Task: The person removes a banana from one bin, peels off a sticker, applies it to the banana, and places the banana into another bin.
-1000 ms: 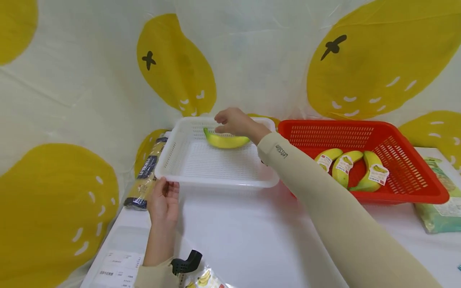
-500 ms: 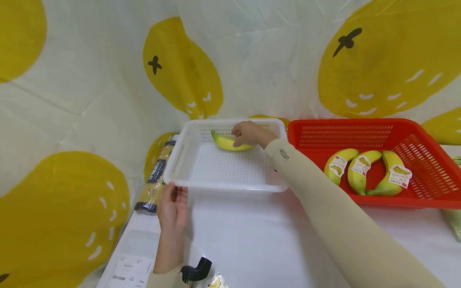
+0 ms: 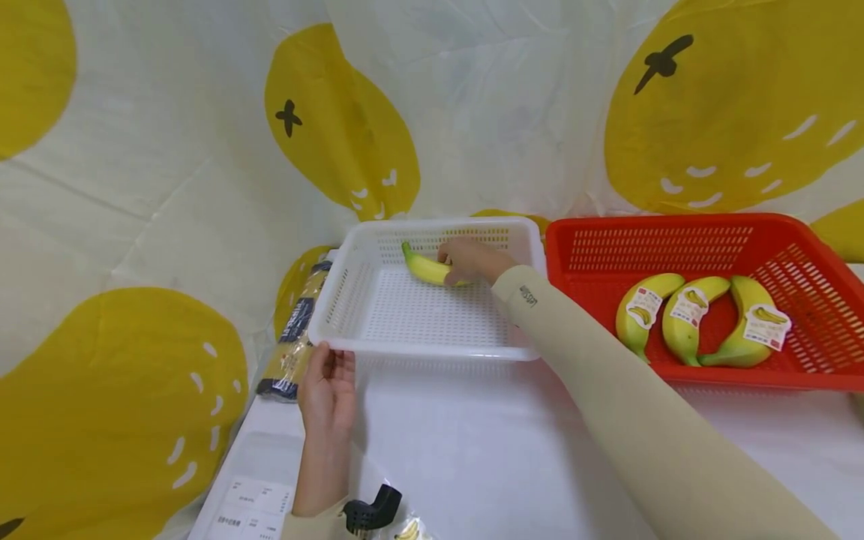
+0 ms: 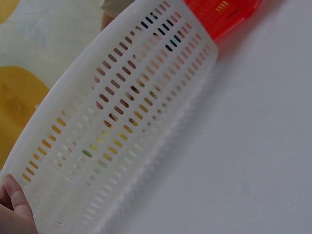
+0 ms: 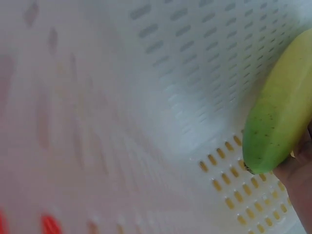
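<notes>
A yellow banana [image 3: 427,268] with green ends lies in the white plastic basket [image 3: 432,351], near its back wall. My right hand [image 3: 475,259] reaches into the basket and grips the banana around its right half. In the right wrist view, the banana [image 5: 280,107] shows its green tip, with part of my right hand [image 5: 300,170] against it. At the basket's near left corner, my left hand [image 3: 328,394] holds the rim, thumb on top. The left wrist view shows that left hand [image 4: 17,207] at the rim of the slotted basket wall [image 4: 68,141].
On the right, a red basket [image 3: 763,375] holds three bananas [image 3: 691,319] with paper labels. A wrapped yellow and dark blue packet [image 3: 293,334] lies left of the white basket. Banana-printed labels [image 3: 408,529] and a label sheet [image 3: 253,506] lie at the front.
My right hand has lowered from above the banana and closed on it, and the banana's left end has tilted slightly. The left hand stays at the basket corner while the view shifts.
</notes>
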{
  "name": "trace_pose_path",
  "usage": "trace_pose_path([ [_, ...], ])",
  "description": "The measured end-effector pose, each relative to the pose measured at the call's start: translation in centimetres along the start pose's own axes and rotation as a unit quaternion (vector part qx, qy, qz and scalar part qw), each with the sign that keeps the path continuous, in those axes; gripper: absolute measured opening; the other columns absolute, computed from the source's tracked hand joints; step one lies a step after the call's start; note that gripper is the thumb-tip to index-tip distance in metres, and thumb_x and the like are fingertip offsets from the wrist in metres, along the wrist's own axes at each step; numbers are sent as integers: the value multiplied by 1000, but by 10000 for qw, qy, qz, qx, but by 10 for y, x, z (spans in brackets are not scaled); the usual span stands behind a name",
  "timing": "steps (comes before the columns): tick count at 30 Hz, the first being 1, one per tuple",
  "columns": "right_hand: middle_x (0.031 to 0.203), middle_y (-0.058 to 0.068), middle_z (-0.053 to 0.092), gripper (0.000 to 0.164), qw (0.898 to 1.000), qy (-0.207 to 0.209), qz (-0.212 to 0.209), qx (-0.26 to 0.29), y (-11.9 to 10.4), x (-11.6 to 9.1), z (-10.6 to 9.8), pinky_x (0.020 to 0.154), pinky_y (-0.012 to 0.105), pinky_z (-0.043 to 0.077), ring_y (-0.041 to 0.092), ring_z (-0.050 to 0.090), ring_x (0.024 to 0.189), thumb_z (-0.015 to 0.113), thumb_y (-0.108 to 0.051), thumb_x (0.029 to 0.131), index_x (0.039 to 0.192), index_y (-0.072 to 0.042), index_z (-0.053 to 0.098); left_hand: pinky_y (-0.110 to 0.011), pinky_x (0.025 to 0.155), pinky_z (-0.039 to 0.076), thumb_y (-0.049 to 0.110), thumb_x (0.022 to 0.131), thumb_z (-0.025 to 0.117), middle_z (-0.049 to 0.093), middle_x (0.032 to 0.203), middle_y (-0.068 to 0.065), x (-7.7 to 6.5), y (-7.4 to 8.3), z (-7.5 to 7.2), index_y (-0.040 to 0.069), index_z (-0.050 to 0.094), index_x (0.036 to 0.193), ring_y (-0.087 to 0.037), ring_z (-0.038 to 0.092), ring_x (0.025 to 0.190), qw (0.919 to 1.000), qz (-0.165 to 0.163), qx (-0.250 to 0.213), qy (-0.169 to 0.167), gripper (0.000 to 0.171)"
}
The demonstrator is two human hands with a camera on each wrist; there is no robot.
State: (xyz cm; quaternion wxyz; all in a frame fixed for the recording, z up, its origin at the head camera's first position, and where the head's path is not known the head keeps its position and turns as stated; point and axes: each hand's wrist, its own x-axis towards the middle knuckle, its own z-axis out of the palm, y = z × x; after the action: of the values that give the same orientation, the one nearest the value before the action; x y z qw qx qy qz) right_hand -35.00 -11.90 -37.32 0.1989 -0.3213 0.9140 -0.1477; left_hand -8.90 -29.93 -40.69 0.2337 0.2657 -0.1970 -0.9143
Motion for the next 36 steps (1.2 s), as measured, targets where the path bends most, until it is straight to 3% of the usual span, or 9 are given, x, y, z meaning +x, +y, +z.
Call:
trace_pose_path([
  [7, 134, 7, 62, 44, 9996, -54, 125, 242, 9, -5, 1, 109, 41, 43, 24, 55, 121, 80, -24, 87, 126, -13, 61, -21, 85, 57, 11, 102, 60, 59, 102, -4, 2, -2, 4, 6, 60, 117, -13, 60, 91, 9998, -72, 160, -89, 15],
  [15, 136, 13, 60, 47, 9960, -238, 180, 837, 10, -12, -3, 110, 45, 44, 29, 55, 126, 76, -26, 89, 130, -10, 59, -22, 80, 58, 8, 102, 60, 61, 94, -5, 13, -11, 10, 3, 61, 111, -13, 61, 85, 9997, -164, 78, -172, 11],
  [26, 134, 16, 62, 46, 9939, 95, -409, 1021, -1, -20, -31, 106, 44, 47, 31, 58, 125, 75, -27, 89, 129, -11, 59, -22, 81, 58, 10, 101, 62, 60, 96, -5, 38, -17, 19, 5, 60, 114, -14, 61, 87, 9995, -295, 27, -83, 14],
  [32, 119, 11, 68, 44, 9876, 381, -777, 1308, -13, -33, -39, 93, 37, 52, 25, 62, 106, 76, -28, 87, 126, -14, 62, -22, 82, 58, 10, 101, 62, 59, 99, -5, 52, -17, 18, 5, 57, 118, -14, 60, 90, 9987, -475, -139, -74, 18],
  [36, 110, 7, 70, 40, 9819, 465, -1118, 1455, -22, -43, -41, 83, 32, 53, 23, 63, 97, 76, -28, 88, 124, -16, 64, -21, 88, 56, 13, 101, 63, 57, 112, -4, 60, -16, 20, 7, 52, 132, -13, 58, 99, 9984, -543, -113, -70, 33],
])
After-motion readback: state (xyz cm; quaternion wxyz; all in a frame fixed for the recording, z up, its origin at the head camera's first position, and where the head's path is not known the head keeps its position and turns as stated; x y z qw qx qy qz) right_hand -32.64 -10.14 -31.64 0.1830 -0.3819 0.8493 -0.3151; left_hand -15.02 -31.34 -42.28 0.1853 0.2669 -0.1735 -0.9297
